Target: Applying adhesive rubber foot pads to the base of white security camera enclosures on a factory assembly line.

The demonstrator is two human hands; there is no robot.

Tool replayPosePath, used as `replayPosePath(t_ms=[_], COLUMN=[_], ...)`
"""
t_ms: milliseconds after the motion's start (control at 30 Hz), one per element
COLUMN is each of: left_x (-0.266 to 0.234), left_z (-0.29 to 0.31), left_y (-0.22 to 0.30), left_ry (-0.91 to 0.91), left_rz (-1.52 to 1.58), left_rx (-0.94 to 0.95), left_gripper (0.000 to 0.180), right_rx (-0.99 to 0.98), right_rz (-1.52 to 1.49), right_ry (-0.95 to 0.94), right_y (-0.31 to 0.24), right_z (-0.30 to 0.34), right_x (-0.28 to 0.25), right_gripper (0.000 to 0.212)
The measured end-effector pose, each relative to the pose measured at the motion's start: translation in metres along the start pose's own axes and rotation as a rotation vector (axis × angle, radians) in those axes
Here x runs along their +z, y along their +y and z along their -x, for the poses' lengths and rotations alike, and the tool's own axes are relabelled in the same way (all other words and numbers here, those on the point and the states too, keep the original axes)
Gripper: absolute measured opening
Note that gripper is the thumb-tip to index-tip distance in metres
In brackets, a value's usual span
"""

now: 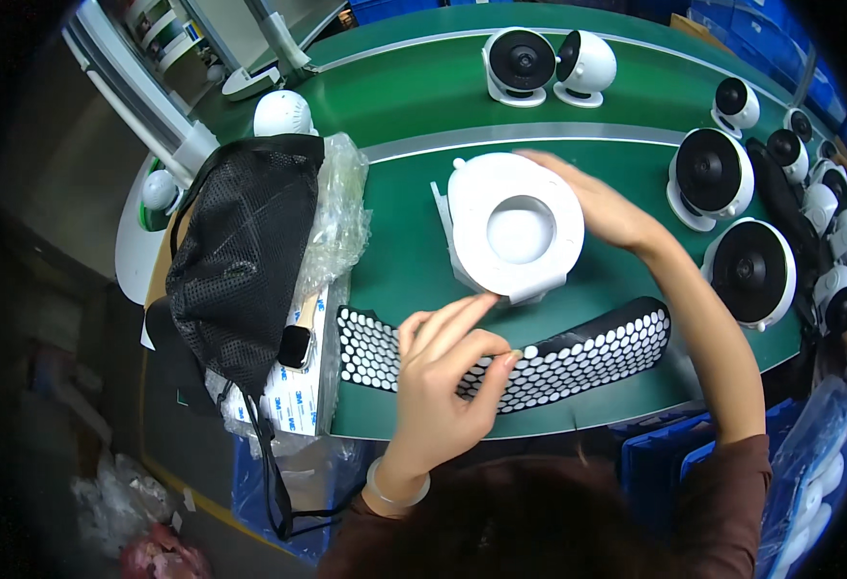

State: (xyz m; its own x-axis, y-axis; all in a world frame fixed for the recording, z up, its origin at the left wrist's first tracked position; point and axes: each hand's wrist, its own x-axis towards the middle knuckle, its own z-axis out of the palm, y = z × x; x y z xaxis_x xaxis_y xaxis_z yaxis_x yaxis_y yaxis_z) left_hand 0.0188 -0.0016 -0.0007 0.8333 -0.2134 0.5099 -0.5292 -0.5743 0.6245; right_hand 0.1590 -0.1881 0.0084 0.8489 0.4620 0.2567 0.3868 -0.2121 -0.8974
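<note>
A round white plastic housing (472, 193) with a circular recess stands on the green table. My right hand (602, 207) reaches round its far right side and holds it, with most of the fingers hidden behind. In front lies a black strip covered in rows of round white pads (587, 362), curling up at its right end. My left hand (447, 372) is over this strip, thumb and index fingertip pinched together at its upper edge. What the pinch holds, if anything, is too small to make out. The other left fingers reach toward the housing's lower edge.
A black mesh bag (245, 241) lies on clear plastic wrap (341, 212) at the left, beside a smartwatch-like black item (295, 346). White round cameras with black fronts (747, 272) crowd the right; two more (520, 66) stand at the back. Blue crates (669, 458) are below the front edge.
</note>
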Motion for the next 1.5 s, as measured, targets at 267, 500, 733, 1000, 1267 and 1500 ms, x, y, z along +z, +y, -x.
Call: replayPosePath(t_ms=[267,500,733,1000,1267,1500], left_x=[-0.023,-0.011,-0.001,-0.003,-0.003,0.008], left_z=[0.0,-0.007,-0.014,-0.015,-0.014,-0.016], left_y=[0.006,0.015,0.001,0.004,0.005,0.007], left_ry=[-0.047,-0.094,-0.037,-0.028,-0.023,-0.022], left_rz=[0.14,-0.026,-0.029,-0.005,0.013,0.057], left_rx=[-0.006,0.115,0.094,0.092,0.117,0.132], left_gripper=[0.007,0.008,0.003,0.004,0.006,0.007], right_rx=[-0.344,-0.036,-0.25,0.378,-0.289,-0.286], right_rz=[0.358,0.222,0.008,0.671,0.396,0.579], right_ry=[0.014,-0.064,-0.481,-1.054,0.317,0.346], right_y=[-0.059,-0.063,-0.065,-0.062,-0.069,-0.061], right_z=[0.089,0.107,0.127,0.186,0.118,0.115], right_x=[0.03,0.029,0.032,0.018,0.031,0.047], right_gripper=[0.013,0.016,0.03,0.02,0.018,0.018])
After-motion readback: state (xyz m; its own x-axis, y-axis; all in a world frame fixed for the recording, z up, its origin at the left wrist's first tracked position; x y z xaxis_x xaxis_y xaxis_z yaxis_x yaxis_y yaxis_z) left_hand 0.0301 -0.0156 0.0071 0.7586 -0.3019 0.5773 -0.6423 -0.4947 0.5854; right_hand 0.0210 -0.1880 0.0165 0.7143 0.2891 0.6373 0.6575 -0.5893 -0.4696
